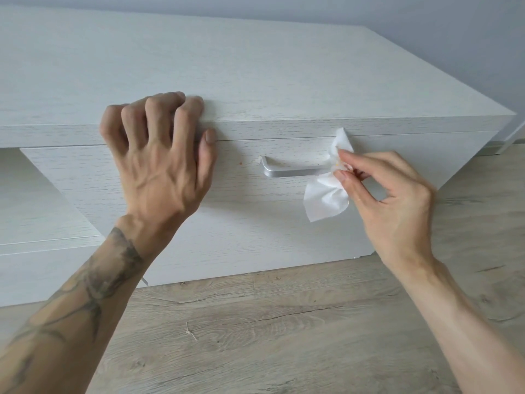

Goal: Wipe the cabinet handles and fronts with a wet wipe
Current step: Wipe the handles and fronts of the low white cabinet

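A low white wood-grain cabinet (255, 81) fills the upper view. Its drawer front (241, 223) carries a silver bar handle (289, 170). My right hand (392, 206) pinches a white wet wipe (326, 197) around the handle's right end, which the wipe hides. The wipe shows a small yellowish smear near my fingertips. My left hand (159, 155) rests on the cabinet's top front edge, fingers curled over the top and thumb on the front, holding nothing. A few tiny brown specks sit on the drawer front left of the handle.
Grey-brown wood-look floor (284, 336) lies below the cabinet. A second white cabinet front (37, 223) sits recessed at the left. A pale wall (426, 12) stands behind, with a skirting board at the far right.
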### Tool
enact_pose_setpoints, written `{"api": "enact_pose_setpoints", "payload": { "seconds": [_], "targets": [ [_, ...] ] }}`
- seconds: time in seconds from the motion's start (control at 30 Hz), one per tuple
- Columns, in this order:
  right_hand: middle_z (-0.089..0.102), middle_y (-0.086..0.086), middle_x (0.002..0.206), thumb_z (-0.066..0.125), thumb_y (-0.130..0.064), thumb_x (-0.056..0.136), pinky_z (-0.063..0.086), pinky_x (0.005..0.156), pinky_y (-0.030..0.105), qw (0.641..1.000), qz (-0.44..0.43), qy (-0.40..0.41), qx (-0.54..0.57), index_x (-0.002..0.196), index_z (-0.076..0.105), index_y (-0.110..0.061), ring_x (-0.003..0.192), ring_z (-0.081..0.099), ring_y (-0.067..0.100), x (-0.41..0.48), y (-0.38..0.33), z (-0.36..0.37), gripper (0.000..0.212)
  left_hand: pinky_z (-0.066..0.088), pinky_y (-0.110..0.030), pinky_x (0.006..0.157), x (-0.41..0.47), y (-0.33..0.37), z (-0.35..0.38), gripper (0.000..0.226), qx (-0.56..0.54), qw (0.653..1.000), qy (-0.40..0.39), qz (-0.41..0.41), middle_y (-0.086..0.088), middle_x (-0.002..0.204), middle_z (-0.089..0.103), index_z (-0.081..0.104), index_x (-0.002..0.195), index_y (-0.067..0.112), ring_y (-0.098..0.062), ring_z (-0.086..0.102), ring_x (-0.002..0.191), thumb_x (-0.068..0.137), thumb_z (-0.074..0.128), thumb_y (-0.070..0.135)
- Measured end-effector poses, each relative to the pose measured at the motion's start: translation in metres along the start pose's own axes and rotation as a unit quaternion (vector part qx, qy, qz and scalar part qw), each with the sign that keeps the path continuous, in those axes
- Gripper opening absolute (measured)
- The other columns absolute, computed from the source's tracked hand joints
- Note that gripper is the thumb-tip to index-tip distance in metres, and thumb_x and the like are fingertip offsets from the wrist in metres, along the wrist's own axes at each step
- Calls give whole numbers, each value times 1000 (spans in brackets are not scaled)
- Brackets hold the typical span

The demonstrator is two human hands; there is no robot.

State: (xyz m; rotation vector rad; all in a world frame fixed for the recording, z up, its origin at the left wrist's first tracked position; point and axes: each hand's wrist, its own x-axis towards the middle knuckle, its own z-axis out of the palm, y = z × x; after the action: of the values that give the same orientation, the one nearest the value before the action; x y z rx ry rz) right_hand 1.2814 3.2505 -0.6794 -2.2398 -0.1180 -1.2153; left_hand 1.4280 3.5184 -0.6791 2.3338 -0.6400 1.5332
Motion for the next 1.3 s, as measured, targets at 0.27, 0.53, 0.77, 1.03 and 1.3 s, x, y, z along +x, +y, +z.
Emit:
{"api": "enact_pose_setpoints", "payload": {
  "seconds": [0.27, 0.53, 0.77, 1.03, 1.3],
  "targets": [
    [65, 14, 96, 75, -5, 99, 53, 75, 24, 998, -46, -27, -28, 112, 79, 1, 80, 63, 17, 2, 3, 2, 15, 20, -47, 108, 0, 0, 0, 42, -10, 1000, 4, 1, -11, 133, 56, 58, 134, 13, -31, 41, 114, 115, 33, 40],
    [64, 12, 95, 75, -9, 99, 51, 76, 34, 999, -34, -31, -27, 110, 80, -3, 83, 60, 23, 6, 0, 4, 13, 21, -47, 108, 0, 0, -1, 43, -5, 1000, -3, -1, -11, 132, 56, 59, 134, 13, -31, 41, 114, 115, 32, 41],
    [71, -1, 99, 80, -24, 95, 40, 83, 47, 993, -80, -12, -86, 100, 85, -19, 93, 59, 28, 8, -32, 36, 9, 22, -47, 108, 1, 1, -2, 42, -6, 1000, -3, 1, -11, 132, 58, 59, 133, 13, -30, 42, 114, 115, 33, 39],
    [76, -6, 92, 82, -18, 95, 42, 81, 46, 991, -100, 36, -76, 94, 85, -16, 90, 64, 29, 4, -47, 56, 4, 23, -47, 107, 1, 1, 0, 42, -3, 1000, 5, 1, -11, 130, 58, 59, 132, 13, -30, 42, 113, 115, 33, 40],
    [65, 0, 77, 83, -14, 90, 34, 81, 39, 993, -32, 62, -91, 82, 81, -15, 84, 58, 30, 10, -69, 86, 9, 23, -47, 107, 1, 2, 0, 39, 0, 1000, 8, 3, -10, 130, 58, 59, 132, 13, -30, 42, 112, 114, 35, 38]
  ]
}}
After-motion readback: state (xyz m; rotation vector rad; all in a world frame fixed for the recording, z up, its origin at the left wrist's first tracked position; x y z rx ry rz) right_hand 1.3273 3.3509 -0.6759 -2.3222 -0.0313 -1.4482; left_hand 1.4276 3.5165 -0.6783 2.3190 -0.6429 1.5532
